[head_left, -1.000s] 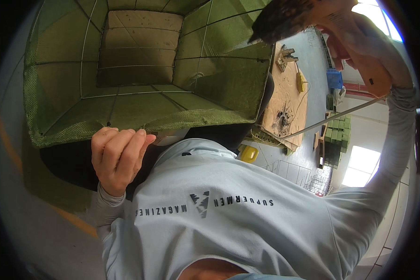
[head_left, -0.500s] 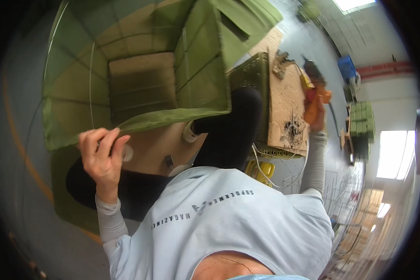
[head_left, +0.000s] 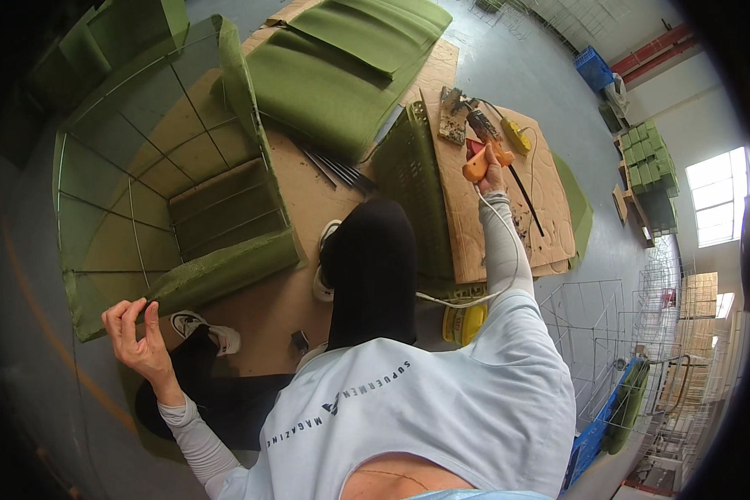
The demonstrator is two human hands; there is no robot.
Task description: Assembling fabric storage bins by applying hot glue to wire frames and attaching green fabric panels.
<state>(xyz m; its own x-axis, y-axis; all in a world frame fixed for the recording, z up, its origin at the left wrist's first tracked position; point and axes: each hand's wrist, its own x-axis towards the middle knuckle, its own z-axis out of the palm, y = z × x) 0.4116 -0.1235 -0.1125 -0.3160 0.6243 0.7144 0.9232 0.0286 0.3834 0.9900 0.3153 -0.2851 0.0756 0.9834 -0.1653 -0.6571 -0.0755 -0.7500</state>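
My left hand [head_left: 138, 340] is at the near corner of a green fabric box [head_left: 233, 265] with a wire-grid frame, fingertips and thumb closed on its folded edge. My right hand [head_left: 493, 177] grips a corded, gun-shaped tool [head_left: 477, 167] with an orange handle, a red trigger part and a dark, dirty barrel. The tool is over a cardboard-topped green crate [head_left: 421, 175], its barrel beside a small dirty block [head_left: 452, 117]. A white cord [head_left: 517, 262] runs back from the tool along my forearm.
A yellow-handled tool [head_left: 517, 136] and a thin black rod [head_left: 527, 198] lie on the cardboard. Green sheets [head_left: 325, 92] are stacked beyond, near dark strips [head_left: 337, 167]. A yellow container [head_left: 465, 323] stands beside the crate. Wire grids [head_left: 587, 321] stand at right.
The view has swung, showing more of the crate top. The box now appears farther left and lower, its near edge tilted. My right hand and tool appear farther left, near the small block.
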